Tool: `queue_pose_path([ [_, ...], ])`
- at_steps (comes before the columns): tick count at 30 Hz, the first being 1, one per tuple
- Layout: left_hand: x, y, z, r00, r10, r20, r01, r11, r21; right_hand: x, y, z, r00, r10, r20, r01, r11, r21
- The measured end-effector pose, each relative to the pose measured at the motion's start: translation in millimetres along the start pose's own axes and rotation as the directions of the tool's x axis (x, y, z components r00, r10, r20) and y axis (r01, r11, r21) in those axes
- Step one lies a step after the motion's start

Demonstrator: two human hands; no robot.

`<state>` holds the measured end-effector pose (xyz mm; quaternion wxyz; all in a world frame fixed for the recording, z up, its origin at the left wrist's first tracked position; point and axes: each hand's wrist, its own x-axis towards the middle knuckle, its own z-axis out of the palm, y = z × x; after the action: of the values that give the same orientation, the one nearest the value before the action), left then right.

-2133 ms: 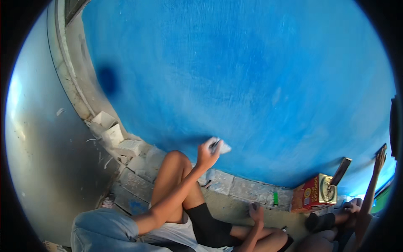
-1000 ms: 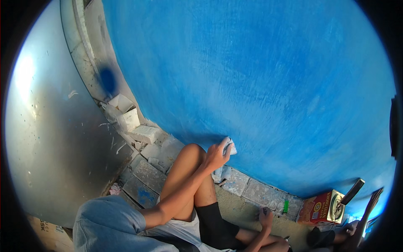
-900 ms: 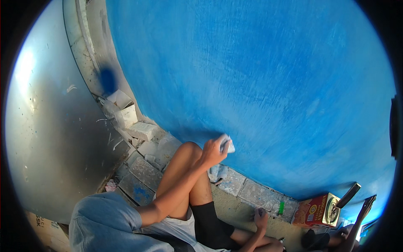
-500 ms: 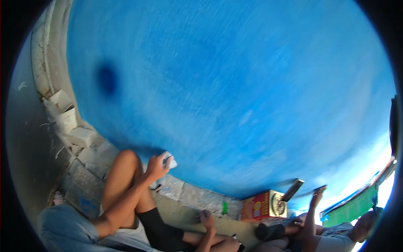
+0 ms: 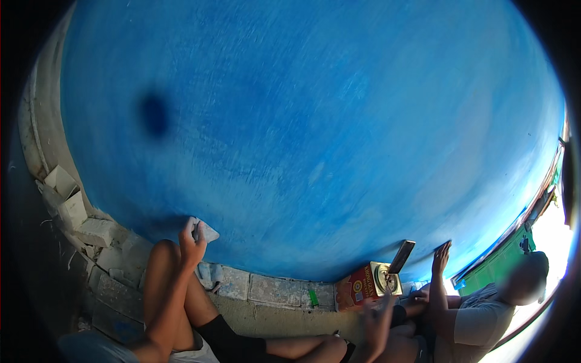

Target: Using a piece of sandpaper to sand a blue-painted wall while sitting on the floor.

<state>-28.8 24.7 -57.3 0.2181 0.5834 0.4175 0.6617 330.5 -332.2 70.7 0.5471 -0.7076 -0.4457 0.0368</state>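
My left hand is closed around a folded whitish sheet, its pointed corner sticking out at the right. The sheet is against or very close to the lower part of a blue wall that bulges across the view. My right hand is raised above my outstretched leg, just in front of a red and gold square tin. Motion smears its fingers, so whether it holds anything cannot be made out. A dark, flat rectangular piece stands up from the tin's top, partly over its round opening.
At the right sits another person, one hand laid on the wall. A small green object lies on the stone ledge along the wall's foot. White broken blocks are stacked at the left.
My right hand has risen and moved right, toward the tin. My left hand still grips the sheet at the wall. The whole view has shifted, and the other person's hand now lies flatter on the wall.
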Motion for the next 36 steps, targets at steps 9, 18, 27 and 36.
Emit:
queue_pose_path([
  [9,0.5,-3.1,1.5,0.999,0.027,-0.025,-0.028,0.999,-0.047,129.4,-229.2,-30.6,0.742,-0.588,-0.322,0.166,0.627,-0.761],
  [18,1.4,-0.1,0.9,1.0,-0.003,0.001,0.004,0.995,-0.104,268.8,-351.9,-95.7,0.18,-0.965,-0.19,-0.146,0.165,-0.975],
  [27,1.3,1.1,-1.1,1.0,0.017,-0.002,-0.017,1.0,-0.012,330.0,-371.6,-142.6,0.444,-0.795,-0.413,-0.402,0.234,-0.885],
  [36,4.7,-1.7,-5.6,0.991,-0.079,0.106,0.089,0.991,-0.096,252.8,-162.0,-67.6,0.838,-0.532,-0.12,-0.083,0.094,-0.992],
])
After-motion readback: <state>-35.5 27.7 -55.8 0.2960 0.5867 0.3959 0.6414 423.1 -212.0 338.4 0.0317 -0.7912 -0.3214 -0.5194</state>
